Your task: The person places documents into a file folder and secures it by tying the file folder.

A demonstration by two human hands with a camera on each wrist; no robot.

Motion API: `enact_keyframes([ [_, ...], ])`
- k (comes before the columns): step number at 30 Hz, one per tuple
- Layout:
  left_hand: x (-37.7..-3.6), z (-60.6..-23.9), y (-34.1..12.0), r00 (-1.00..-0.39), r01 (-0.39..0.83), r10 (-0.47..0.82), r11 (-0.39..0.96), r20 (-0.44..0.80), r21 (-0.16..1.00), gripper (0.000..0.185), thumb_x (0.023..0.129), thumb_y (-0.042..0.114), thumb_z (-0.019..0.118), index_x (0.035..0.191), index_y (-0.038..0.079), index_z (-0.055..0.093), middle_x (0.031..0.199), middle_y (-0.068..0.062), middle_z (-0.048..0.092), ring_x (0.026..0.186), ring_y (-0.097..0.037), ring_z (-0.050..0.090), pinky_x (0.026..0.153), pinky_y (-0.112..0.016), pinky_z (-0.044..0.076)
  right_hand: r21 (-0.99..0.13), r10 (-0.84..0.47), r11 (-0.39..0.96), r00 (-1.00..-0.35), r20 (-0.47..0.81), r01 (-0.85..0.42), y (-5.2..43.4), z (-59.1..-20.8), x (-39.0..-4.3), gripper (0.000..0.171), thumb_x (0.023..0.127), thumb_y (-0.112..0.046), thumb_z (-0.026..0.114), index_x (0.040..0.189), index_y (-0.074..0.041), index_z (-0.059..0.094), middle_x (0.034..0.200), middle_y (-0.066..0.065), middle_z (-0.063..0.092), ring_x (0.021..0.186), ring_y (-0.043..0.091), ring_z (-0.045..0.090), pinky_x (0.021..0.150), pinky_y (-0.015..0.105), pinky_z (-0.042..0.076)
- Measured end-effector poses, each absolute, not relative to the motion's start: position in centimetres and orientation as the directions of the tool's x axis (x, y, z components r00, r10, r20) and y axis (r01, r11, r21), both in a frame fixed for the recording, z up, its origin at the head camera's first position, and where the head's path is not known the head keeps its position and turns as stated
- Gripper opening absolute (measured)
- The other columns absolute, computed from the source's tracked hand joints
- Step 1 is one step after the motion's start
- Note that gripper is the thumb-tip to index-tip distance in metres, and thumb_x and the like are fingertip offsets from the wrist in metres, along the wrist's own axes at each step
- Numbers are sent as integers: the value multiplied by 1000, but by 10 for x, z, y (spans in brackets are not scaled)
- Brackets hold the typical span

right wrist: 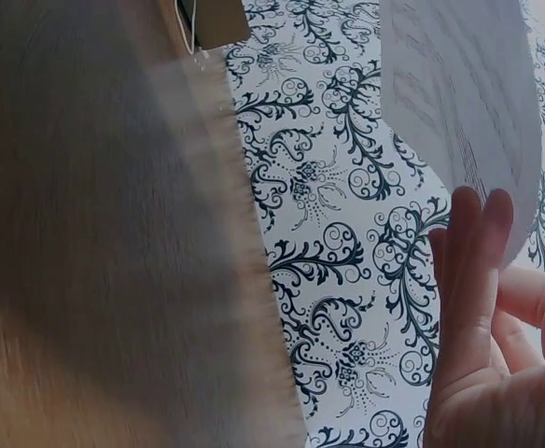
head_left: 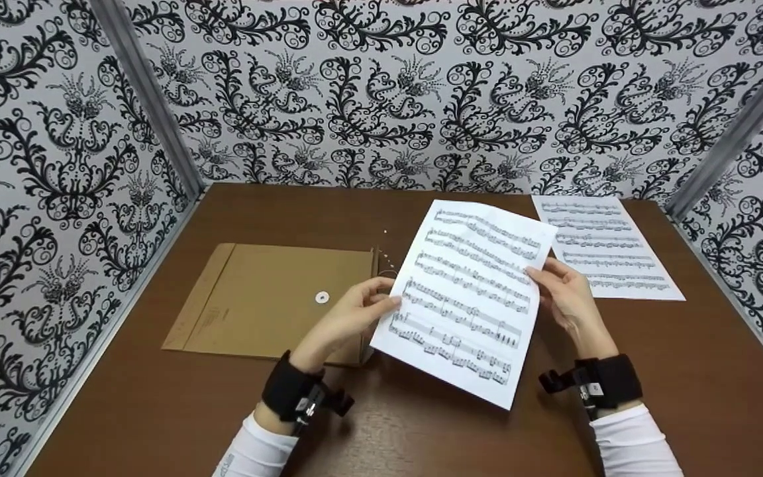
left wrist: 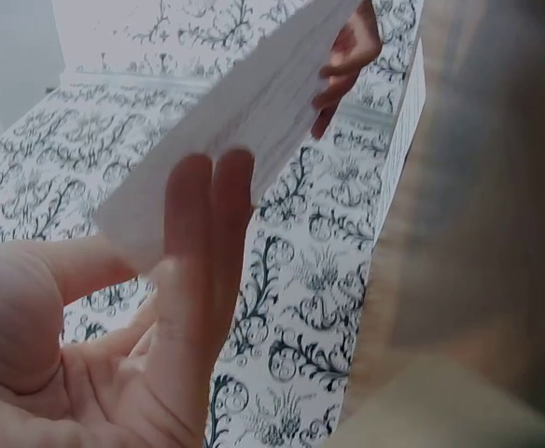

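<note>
A white sheet of printed music (head_left: 467,298) is held up off the table, tilted, its staves facing the head camera. My left hand (head_left: 358,310) pinches its left edge between thumb and fingers. On the opposite edge, my right hand (head_left: 565,295) pinches the paper the same way. In the left wrist view, two fingers (left wrist: 207,205) lie against the back of the sheet (left wrist: 226,131). The right wrist view shows fingertips (right wrist: 482,210) behind the sheet (right wrist: 468,93), which curves slightly.
A brown cardboard envelope (head_left: 282,291) with a white round button (head_left: 322,297) and a string lies left on the brown table (head_left: 289,212). A second music sheet (head_left: 610,248) lies at the back right. Patterned walls (head_left: 388,86) enclose the back and sides.
</note>
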State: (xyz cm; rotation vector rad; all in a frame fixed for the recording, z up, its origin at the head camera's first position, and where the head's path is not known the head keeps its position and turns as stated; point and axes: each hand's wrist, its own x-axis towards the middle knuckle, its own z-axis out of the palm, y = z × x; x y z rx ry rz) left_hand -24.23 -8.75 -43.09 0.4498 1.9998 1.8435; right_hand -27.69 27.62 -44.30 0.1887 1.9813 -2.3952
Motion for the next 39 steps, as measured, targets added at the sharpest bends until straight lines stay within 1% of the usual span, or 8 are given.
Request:
enact_keyframes([
  [3, -240, -430, -81, -887, -34, 459, 54, -55, 998, 39, 104, 10, 56, 140, -3, 51, 118, -28, 71, 84, -13, 74, 72, -33, 64, -971, 100, -220, -988, -120, 96, 278, -441, -277, 22, 96, -4, 68, 97, -25, 73, 85, -9, 77, 74, 6, 74, 66, 20, 60],
  [10, -234, -429, -73, -895, -100, 441, -55, -66, 993, 41, 104, 11, 56, 142, -2, 48, 108, -15, 72, 84, -18, 75, 76, -45, 65, -939, 186, -325, -965, -183, 115, 284, -438, -278, 22, 95, -2, 69, 91, -23, 73, 81, -7, 78, 73, 6, 74, 64, 19, 59],
  [18, -230, -429, -68, -911, -116, 410, -162, -40, 980, 38, 103, 7, 56, 138, -6, 48, 110, -14, 76, 85, -20, 77, 75, -37, 65, -910, 239, -399, -945, -223, 114, 278, -436, -277, 20, 95, 0, 67, 92, -19, 71, 78, -5, 78, 68, 8, 74, 63, 19, 59],
  [23, -231, -430, -69, -924, -76, 382, -165, -7, 983, 36, 103, 5, 55, 136, -7, 48, 112, -19, 74, 86, -17, 76, 77, -38, 65, -908, 199, -401, -955, -219, 125, 269, -437, -277, 19, 98, 0, 63, 107, -17, 64, 82, -6, 77, 71, 7, 74, 67, 19, 60],
  [26, -232, -429, -70, -931, -45, 366, -138, 9, 989, 35, 104, 6, 54, 136, -7, 48, 117, -23, 71, 90, -18, 76, 78, -37, 65, -915, 153, -379, -966, -209, 138, 265, -438, -276, 23, 100, -1, 60, 119, -14, 57, 84, -8, 77, 73, 7, 75, 68, 20, 61],
  [31, -234, -427, -76, -938, -12, 345, -98, 23, 995, 34, 104, 6, 53, 135, -8, 48, 113, -23, 70, 87, -16, 75, 76, -36, 65, -924, 87, -342, -974, -210, 169, 263, -437, -275, 32, 102, -3, 57, 132, -13, 51, 85, -9, 78, 75, 6, 76, 68, 21, 61],
  [35, -236, -425, -83, -932, -23, 361, -106, 17, 994, 36, 105, 5, 50, 138, -8, 45, 112, -20, 70, 84, -15, 75, 76, -37, 65, -926, 48, -327, -975, -216, 189, 265, -434, -274, 31, 103, -6, 55, 132, -18, 50, 87, -11, 77, 76, 6, 75, 68, 21, 60],
  [39, -237, -423, -90, -920, -43, 392, -114, 5, 993, 39, 105, 7, 50, 142, -6, 43, 112, -16, 70, 84, -15, 75, 73, -34, 65, -929, 20, -318, -978, -207, 190, 268, -432, -274, 23, 105, -9, 52, 121, -24, 57, 89, -12, 77, 79, 6, 74, 68, 21, 58],
])
